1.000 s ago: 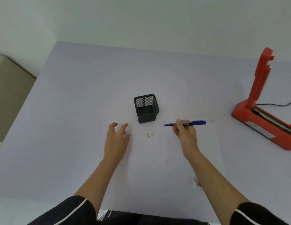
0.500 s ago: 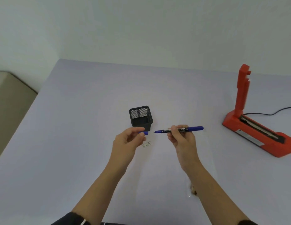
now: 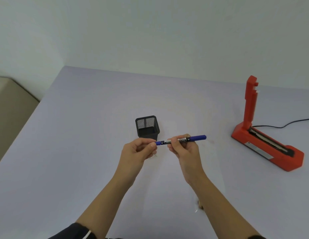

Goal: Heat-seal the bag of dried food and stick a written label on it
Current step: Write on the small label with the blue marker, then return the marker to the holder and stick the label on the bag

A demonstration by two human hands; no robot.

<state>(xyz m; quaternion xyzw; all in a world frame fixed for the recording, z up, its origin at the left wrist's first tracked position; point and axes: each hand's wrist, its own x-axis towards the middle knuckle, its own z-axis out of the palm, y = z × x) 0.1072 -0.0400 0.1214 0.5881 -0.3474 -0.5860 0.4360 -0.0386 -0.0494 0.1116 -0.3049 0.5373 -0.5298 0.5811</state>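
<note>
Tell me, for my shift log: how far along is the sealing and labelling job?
Done: the label carries writing. In hand: the right hand holds the pen, and the left hand pinches its cap end. Left: storing the pen, probably. The sealer stands with its arm raised. Whether the clear bag is sealed, or the label stuck to it, cannot be told.

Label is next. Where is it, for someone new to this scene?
On the table, look left from the red sealer to the black mesh cup in the middle. Just nearer than the cup, partly behind the left hand, lies the label: a small flat white slip with writing, unlike the blue pen held above it.
</note>
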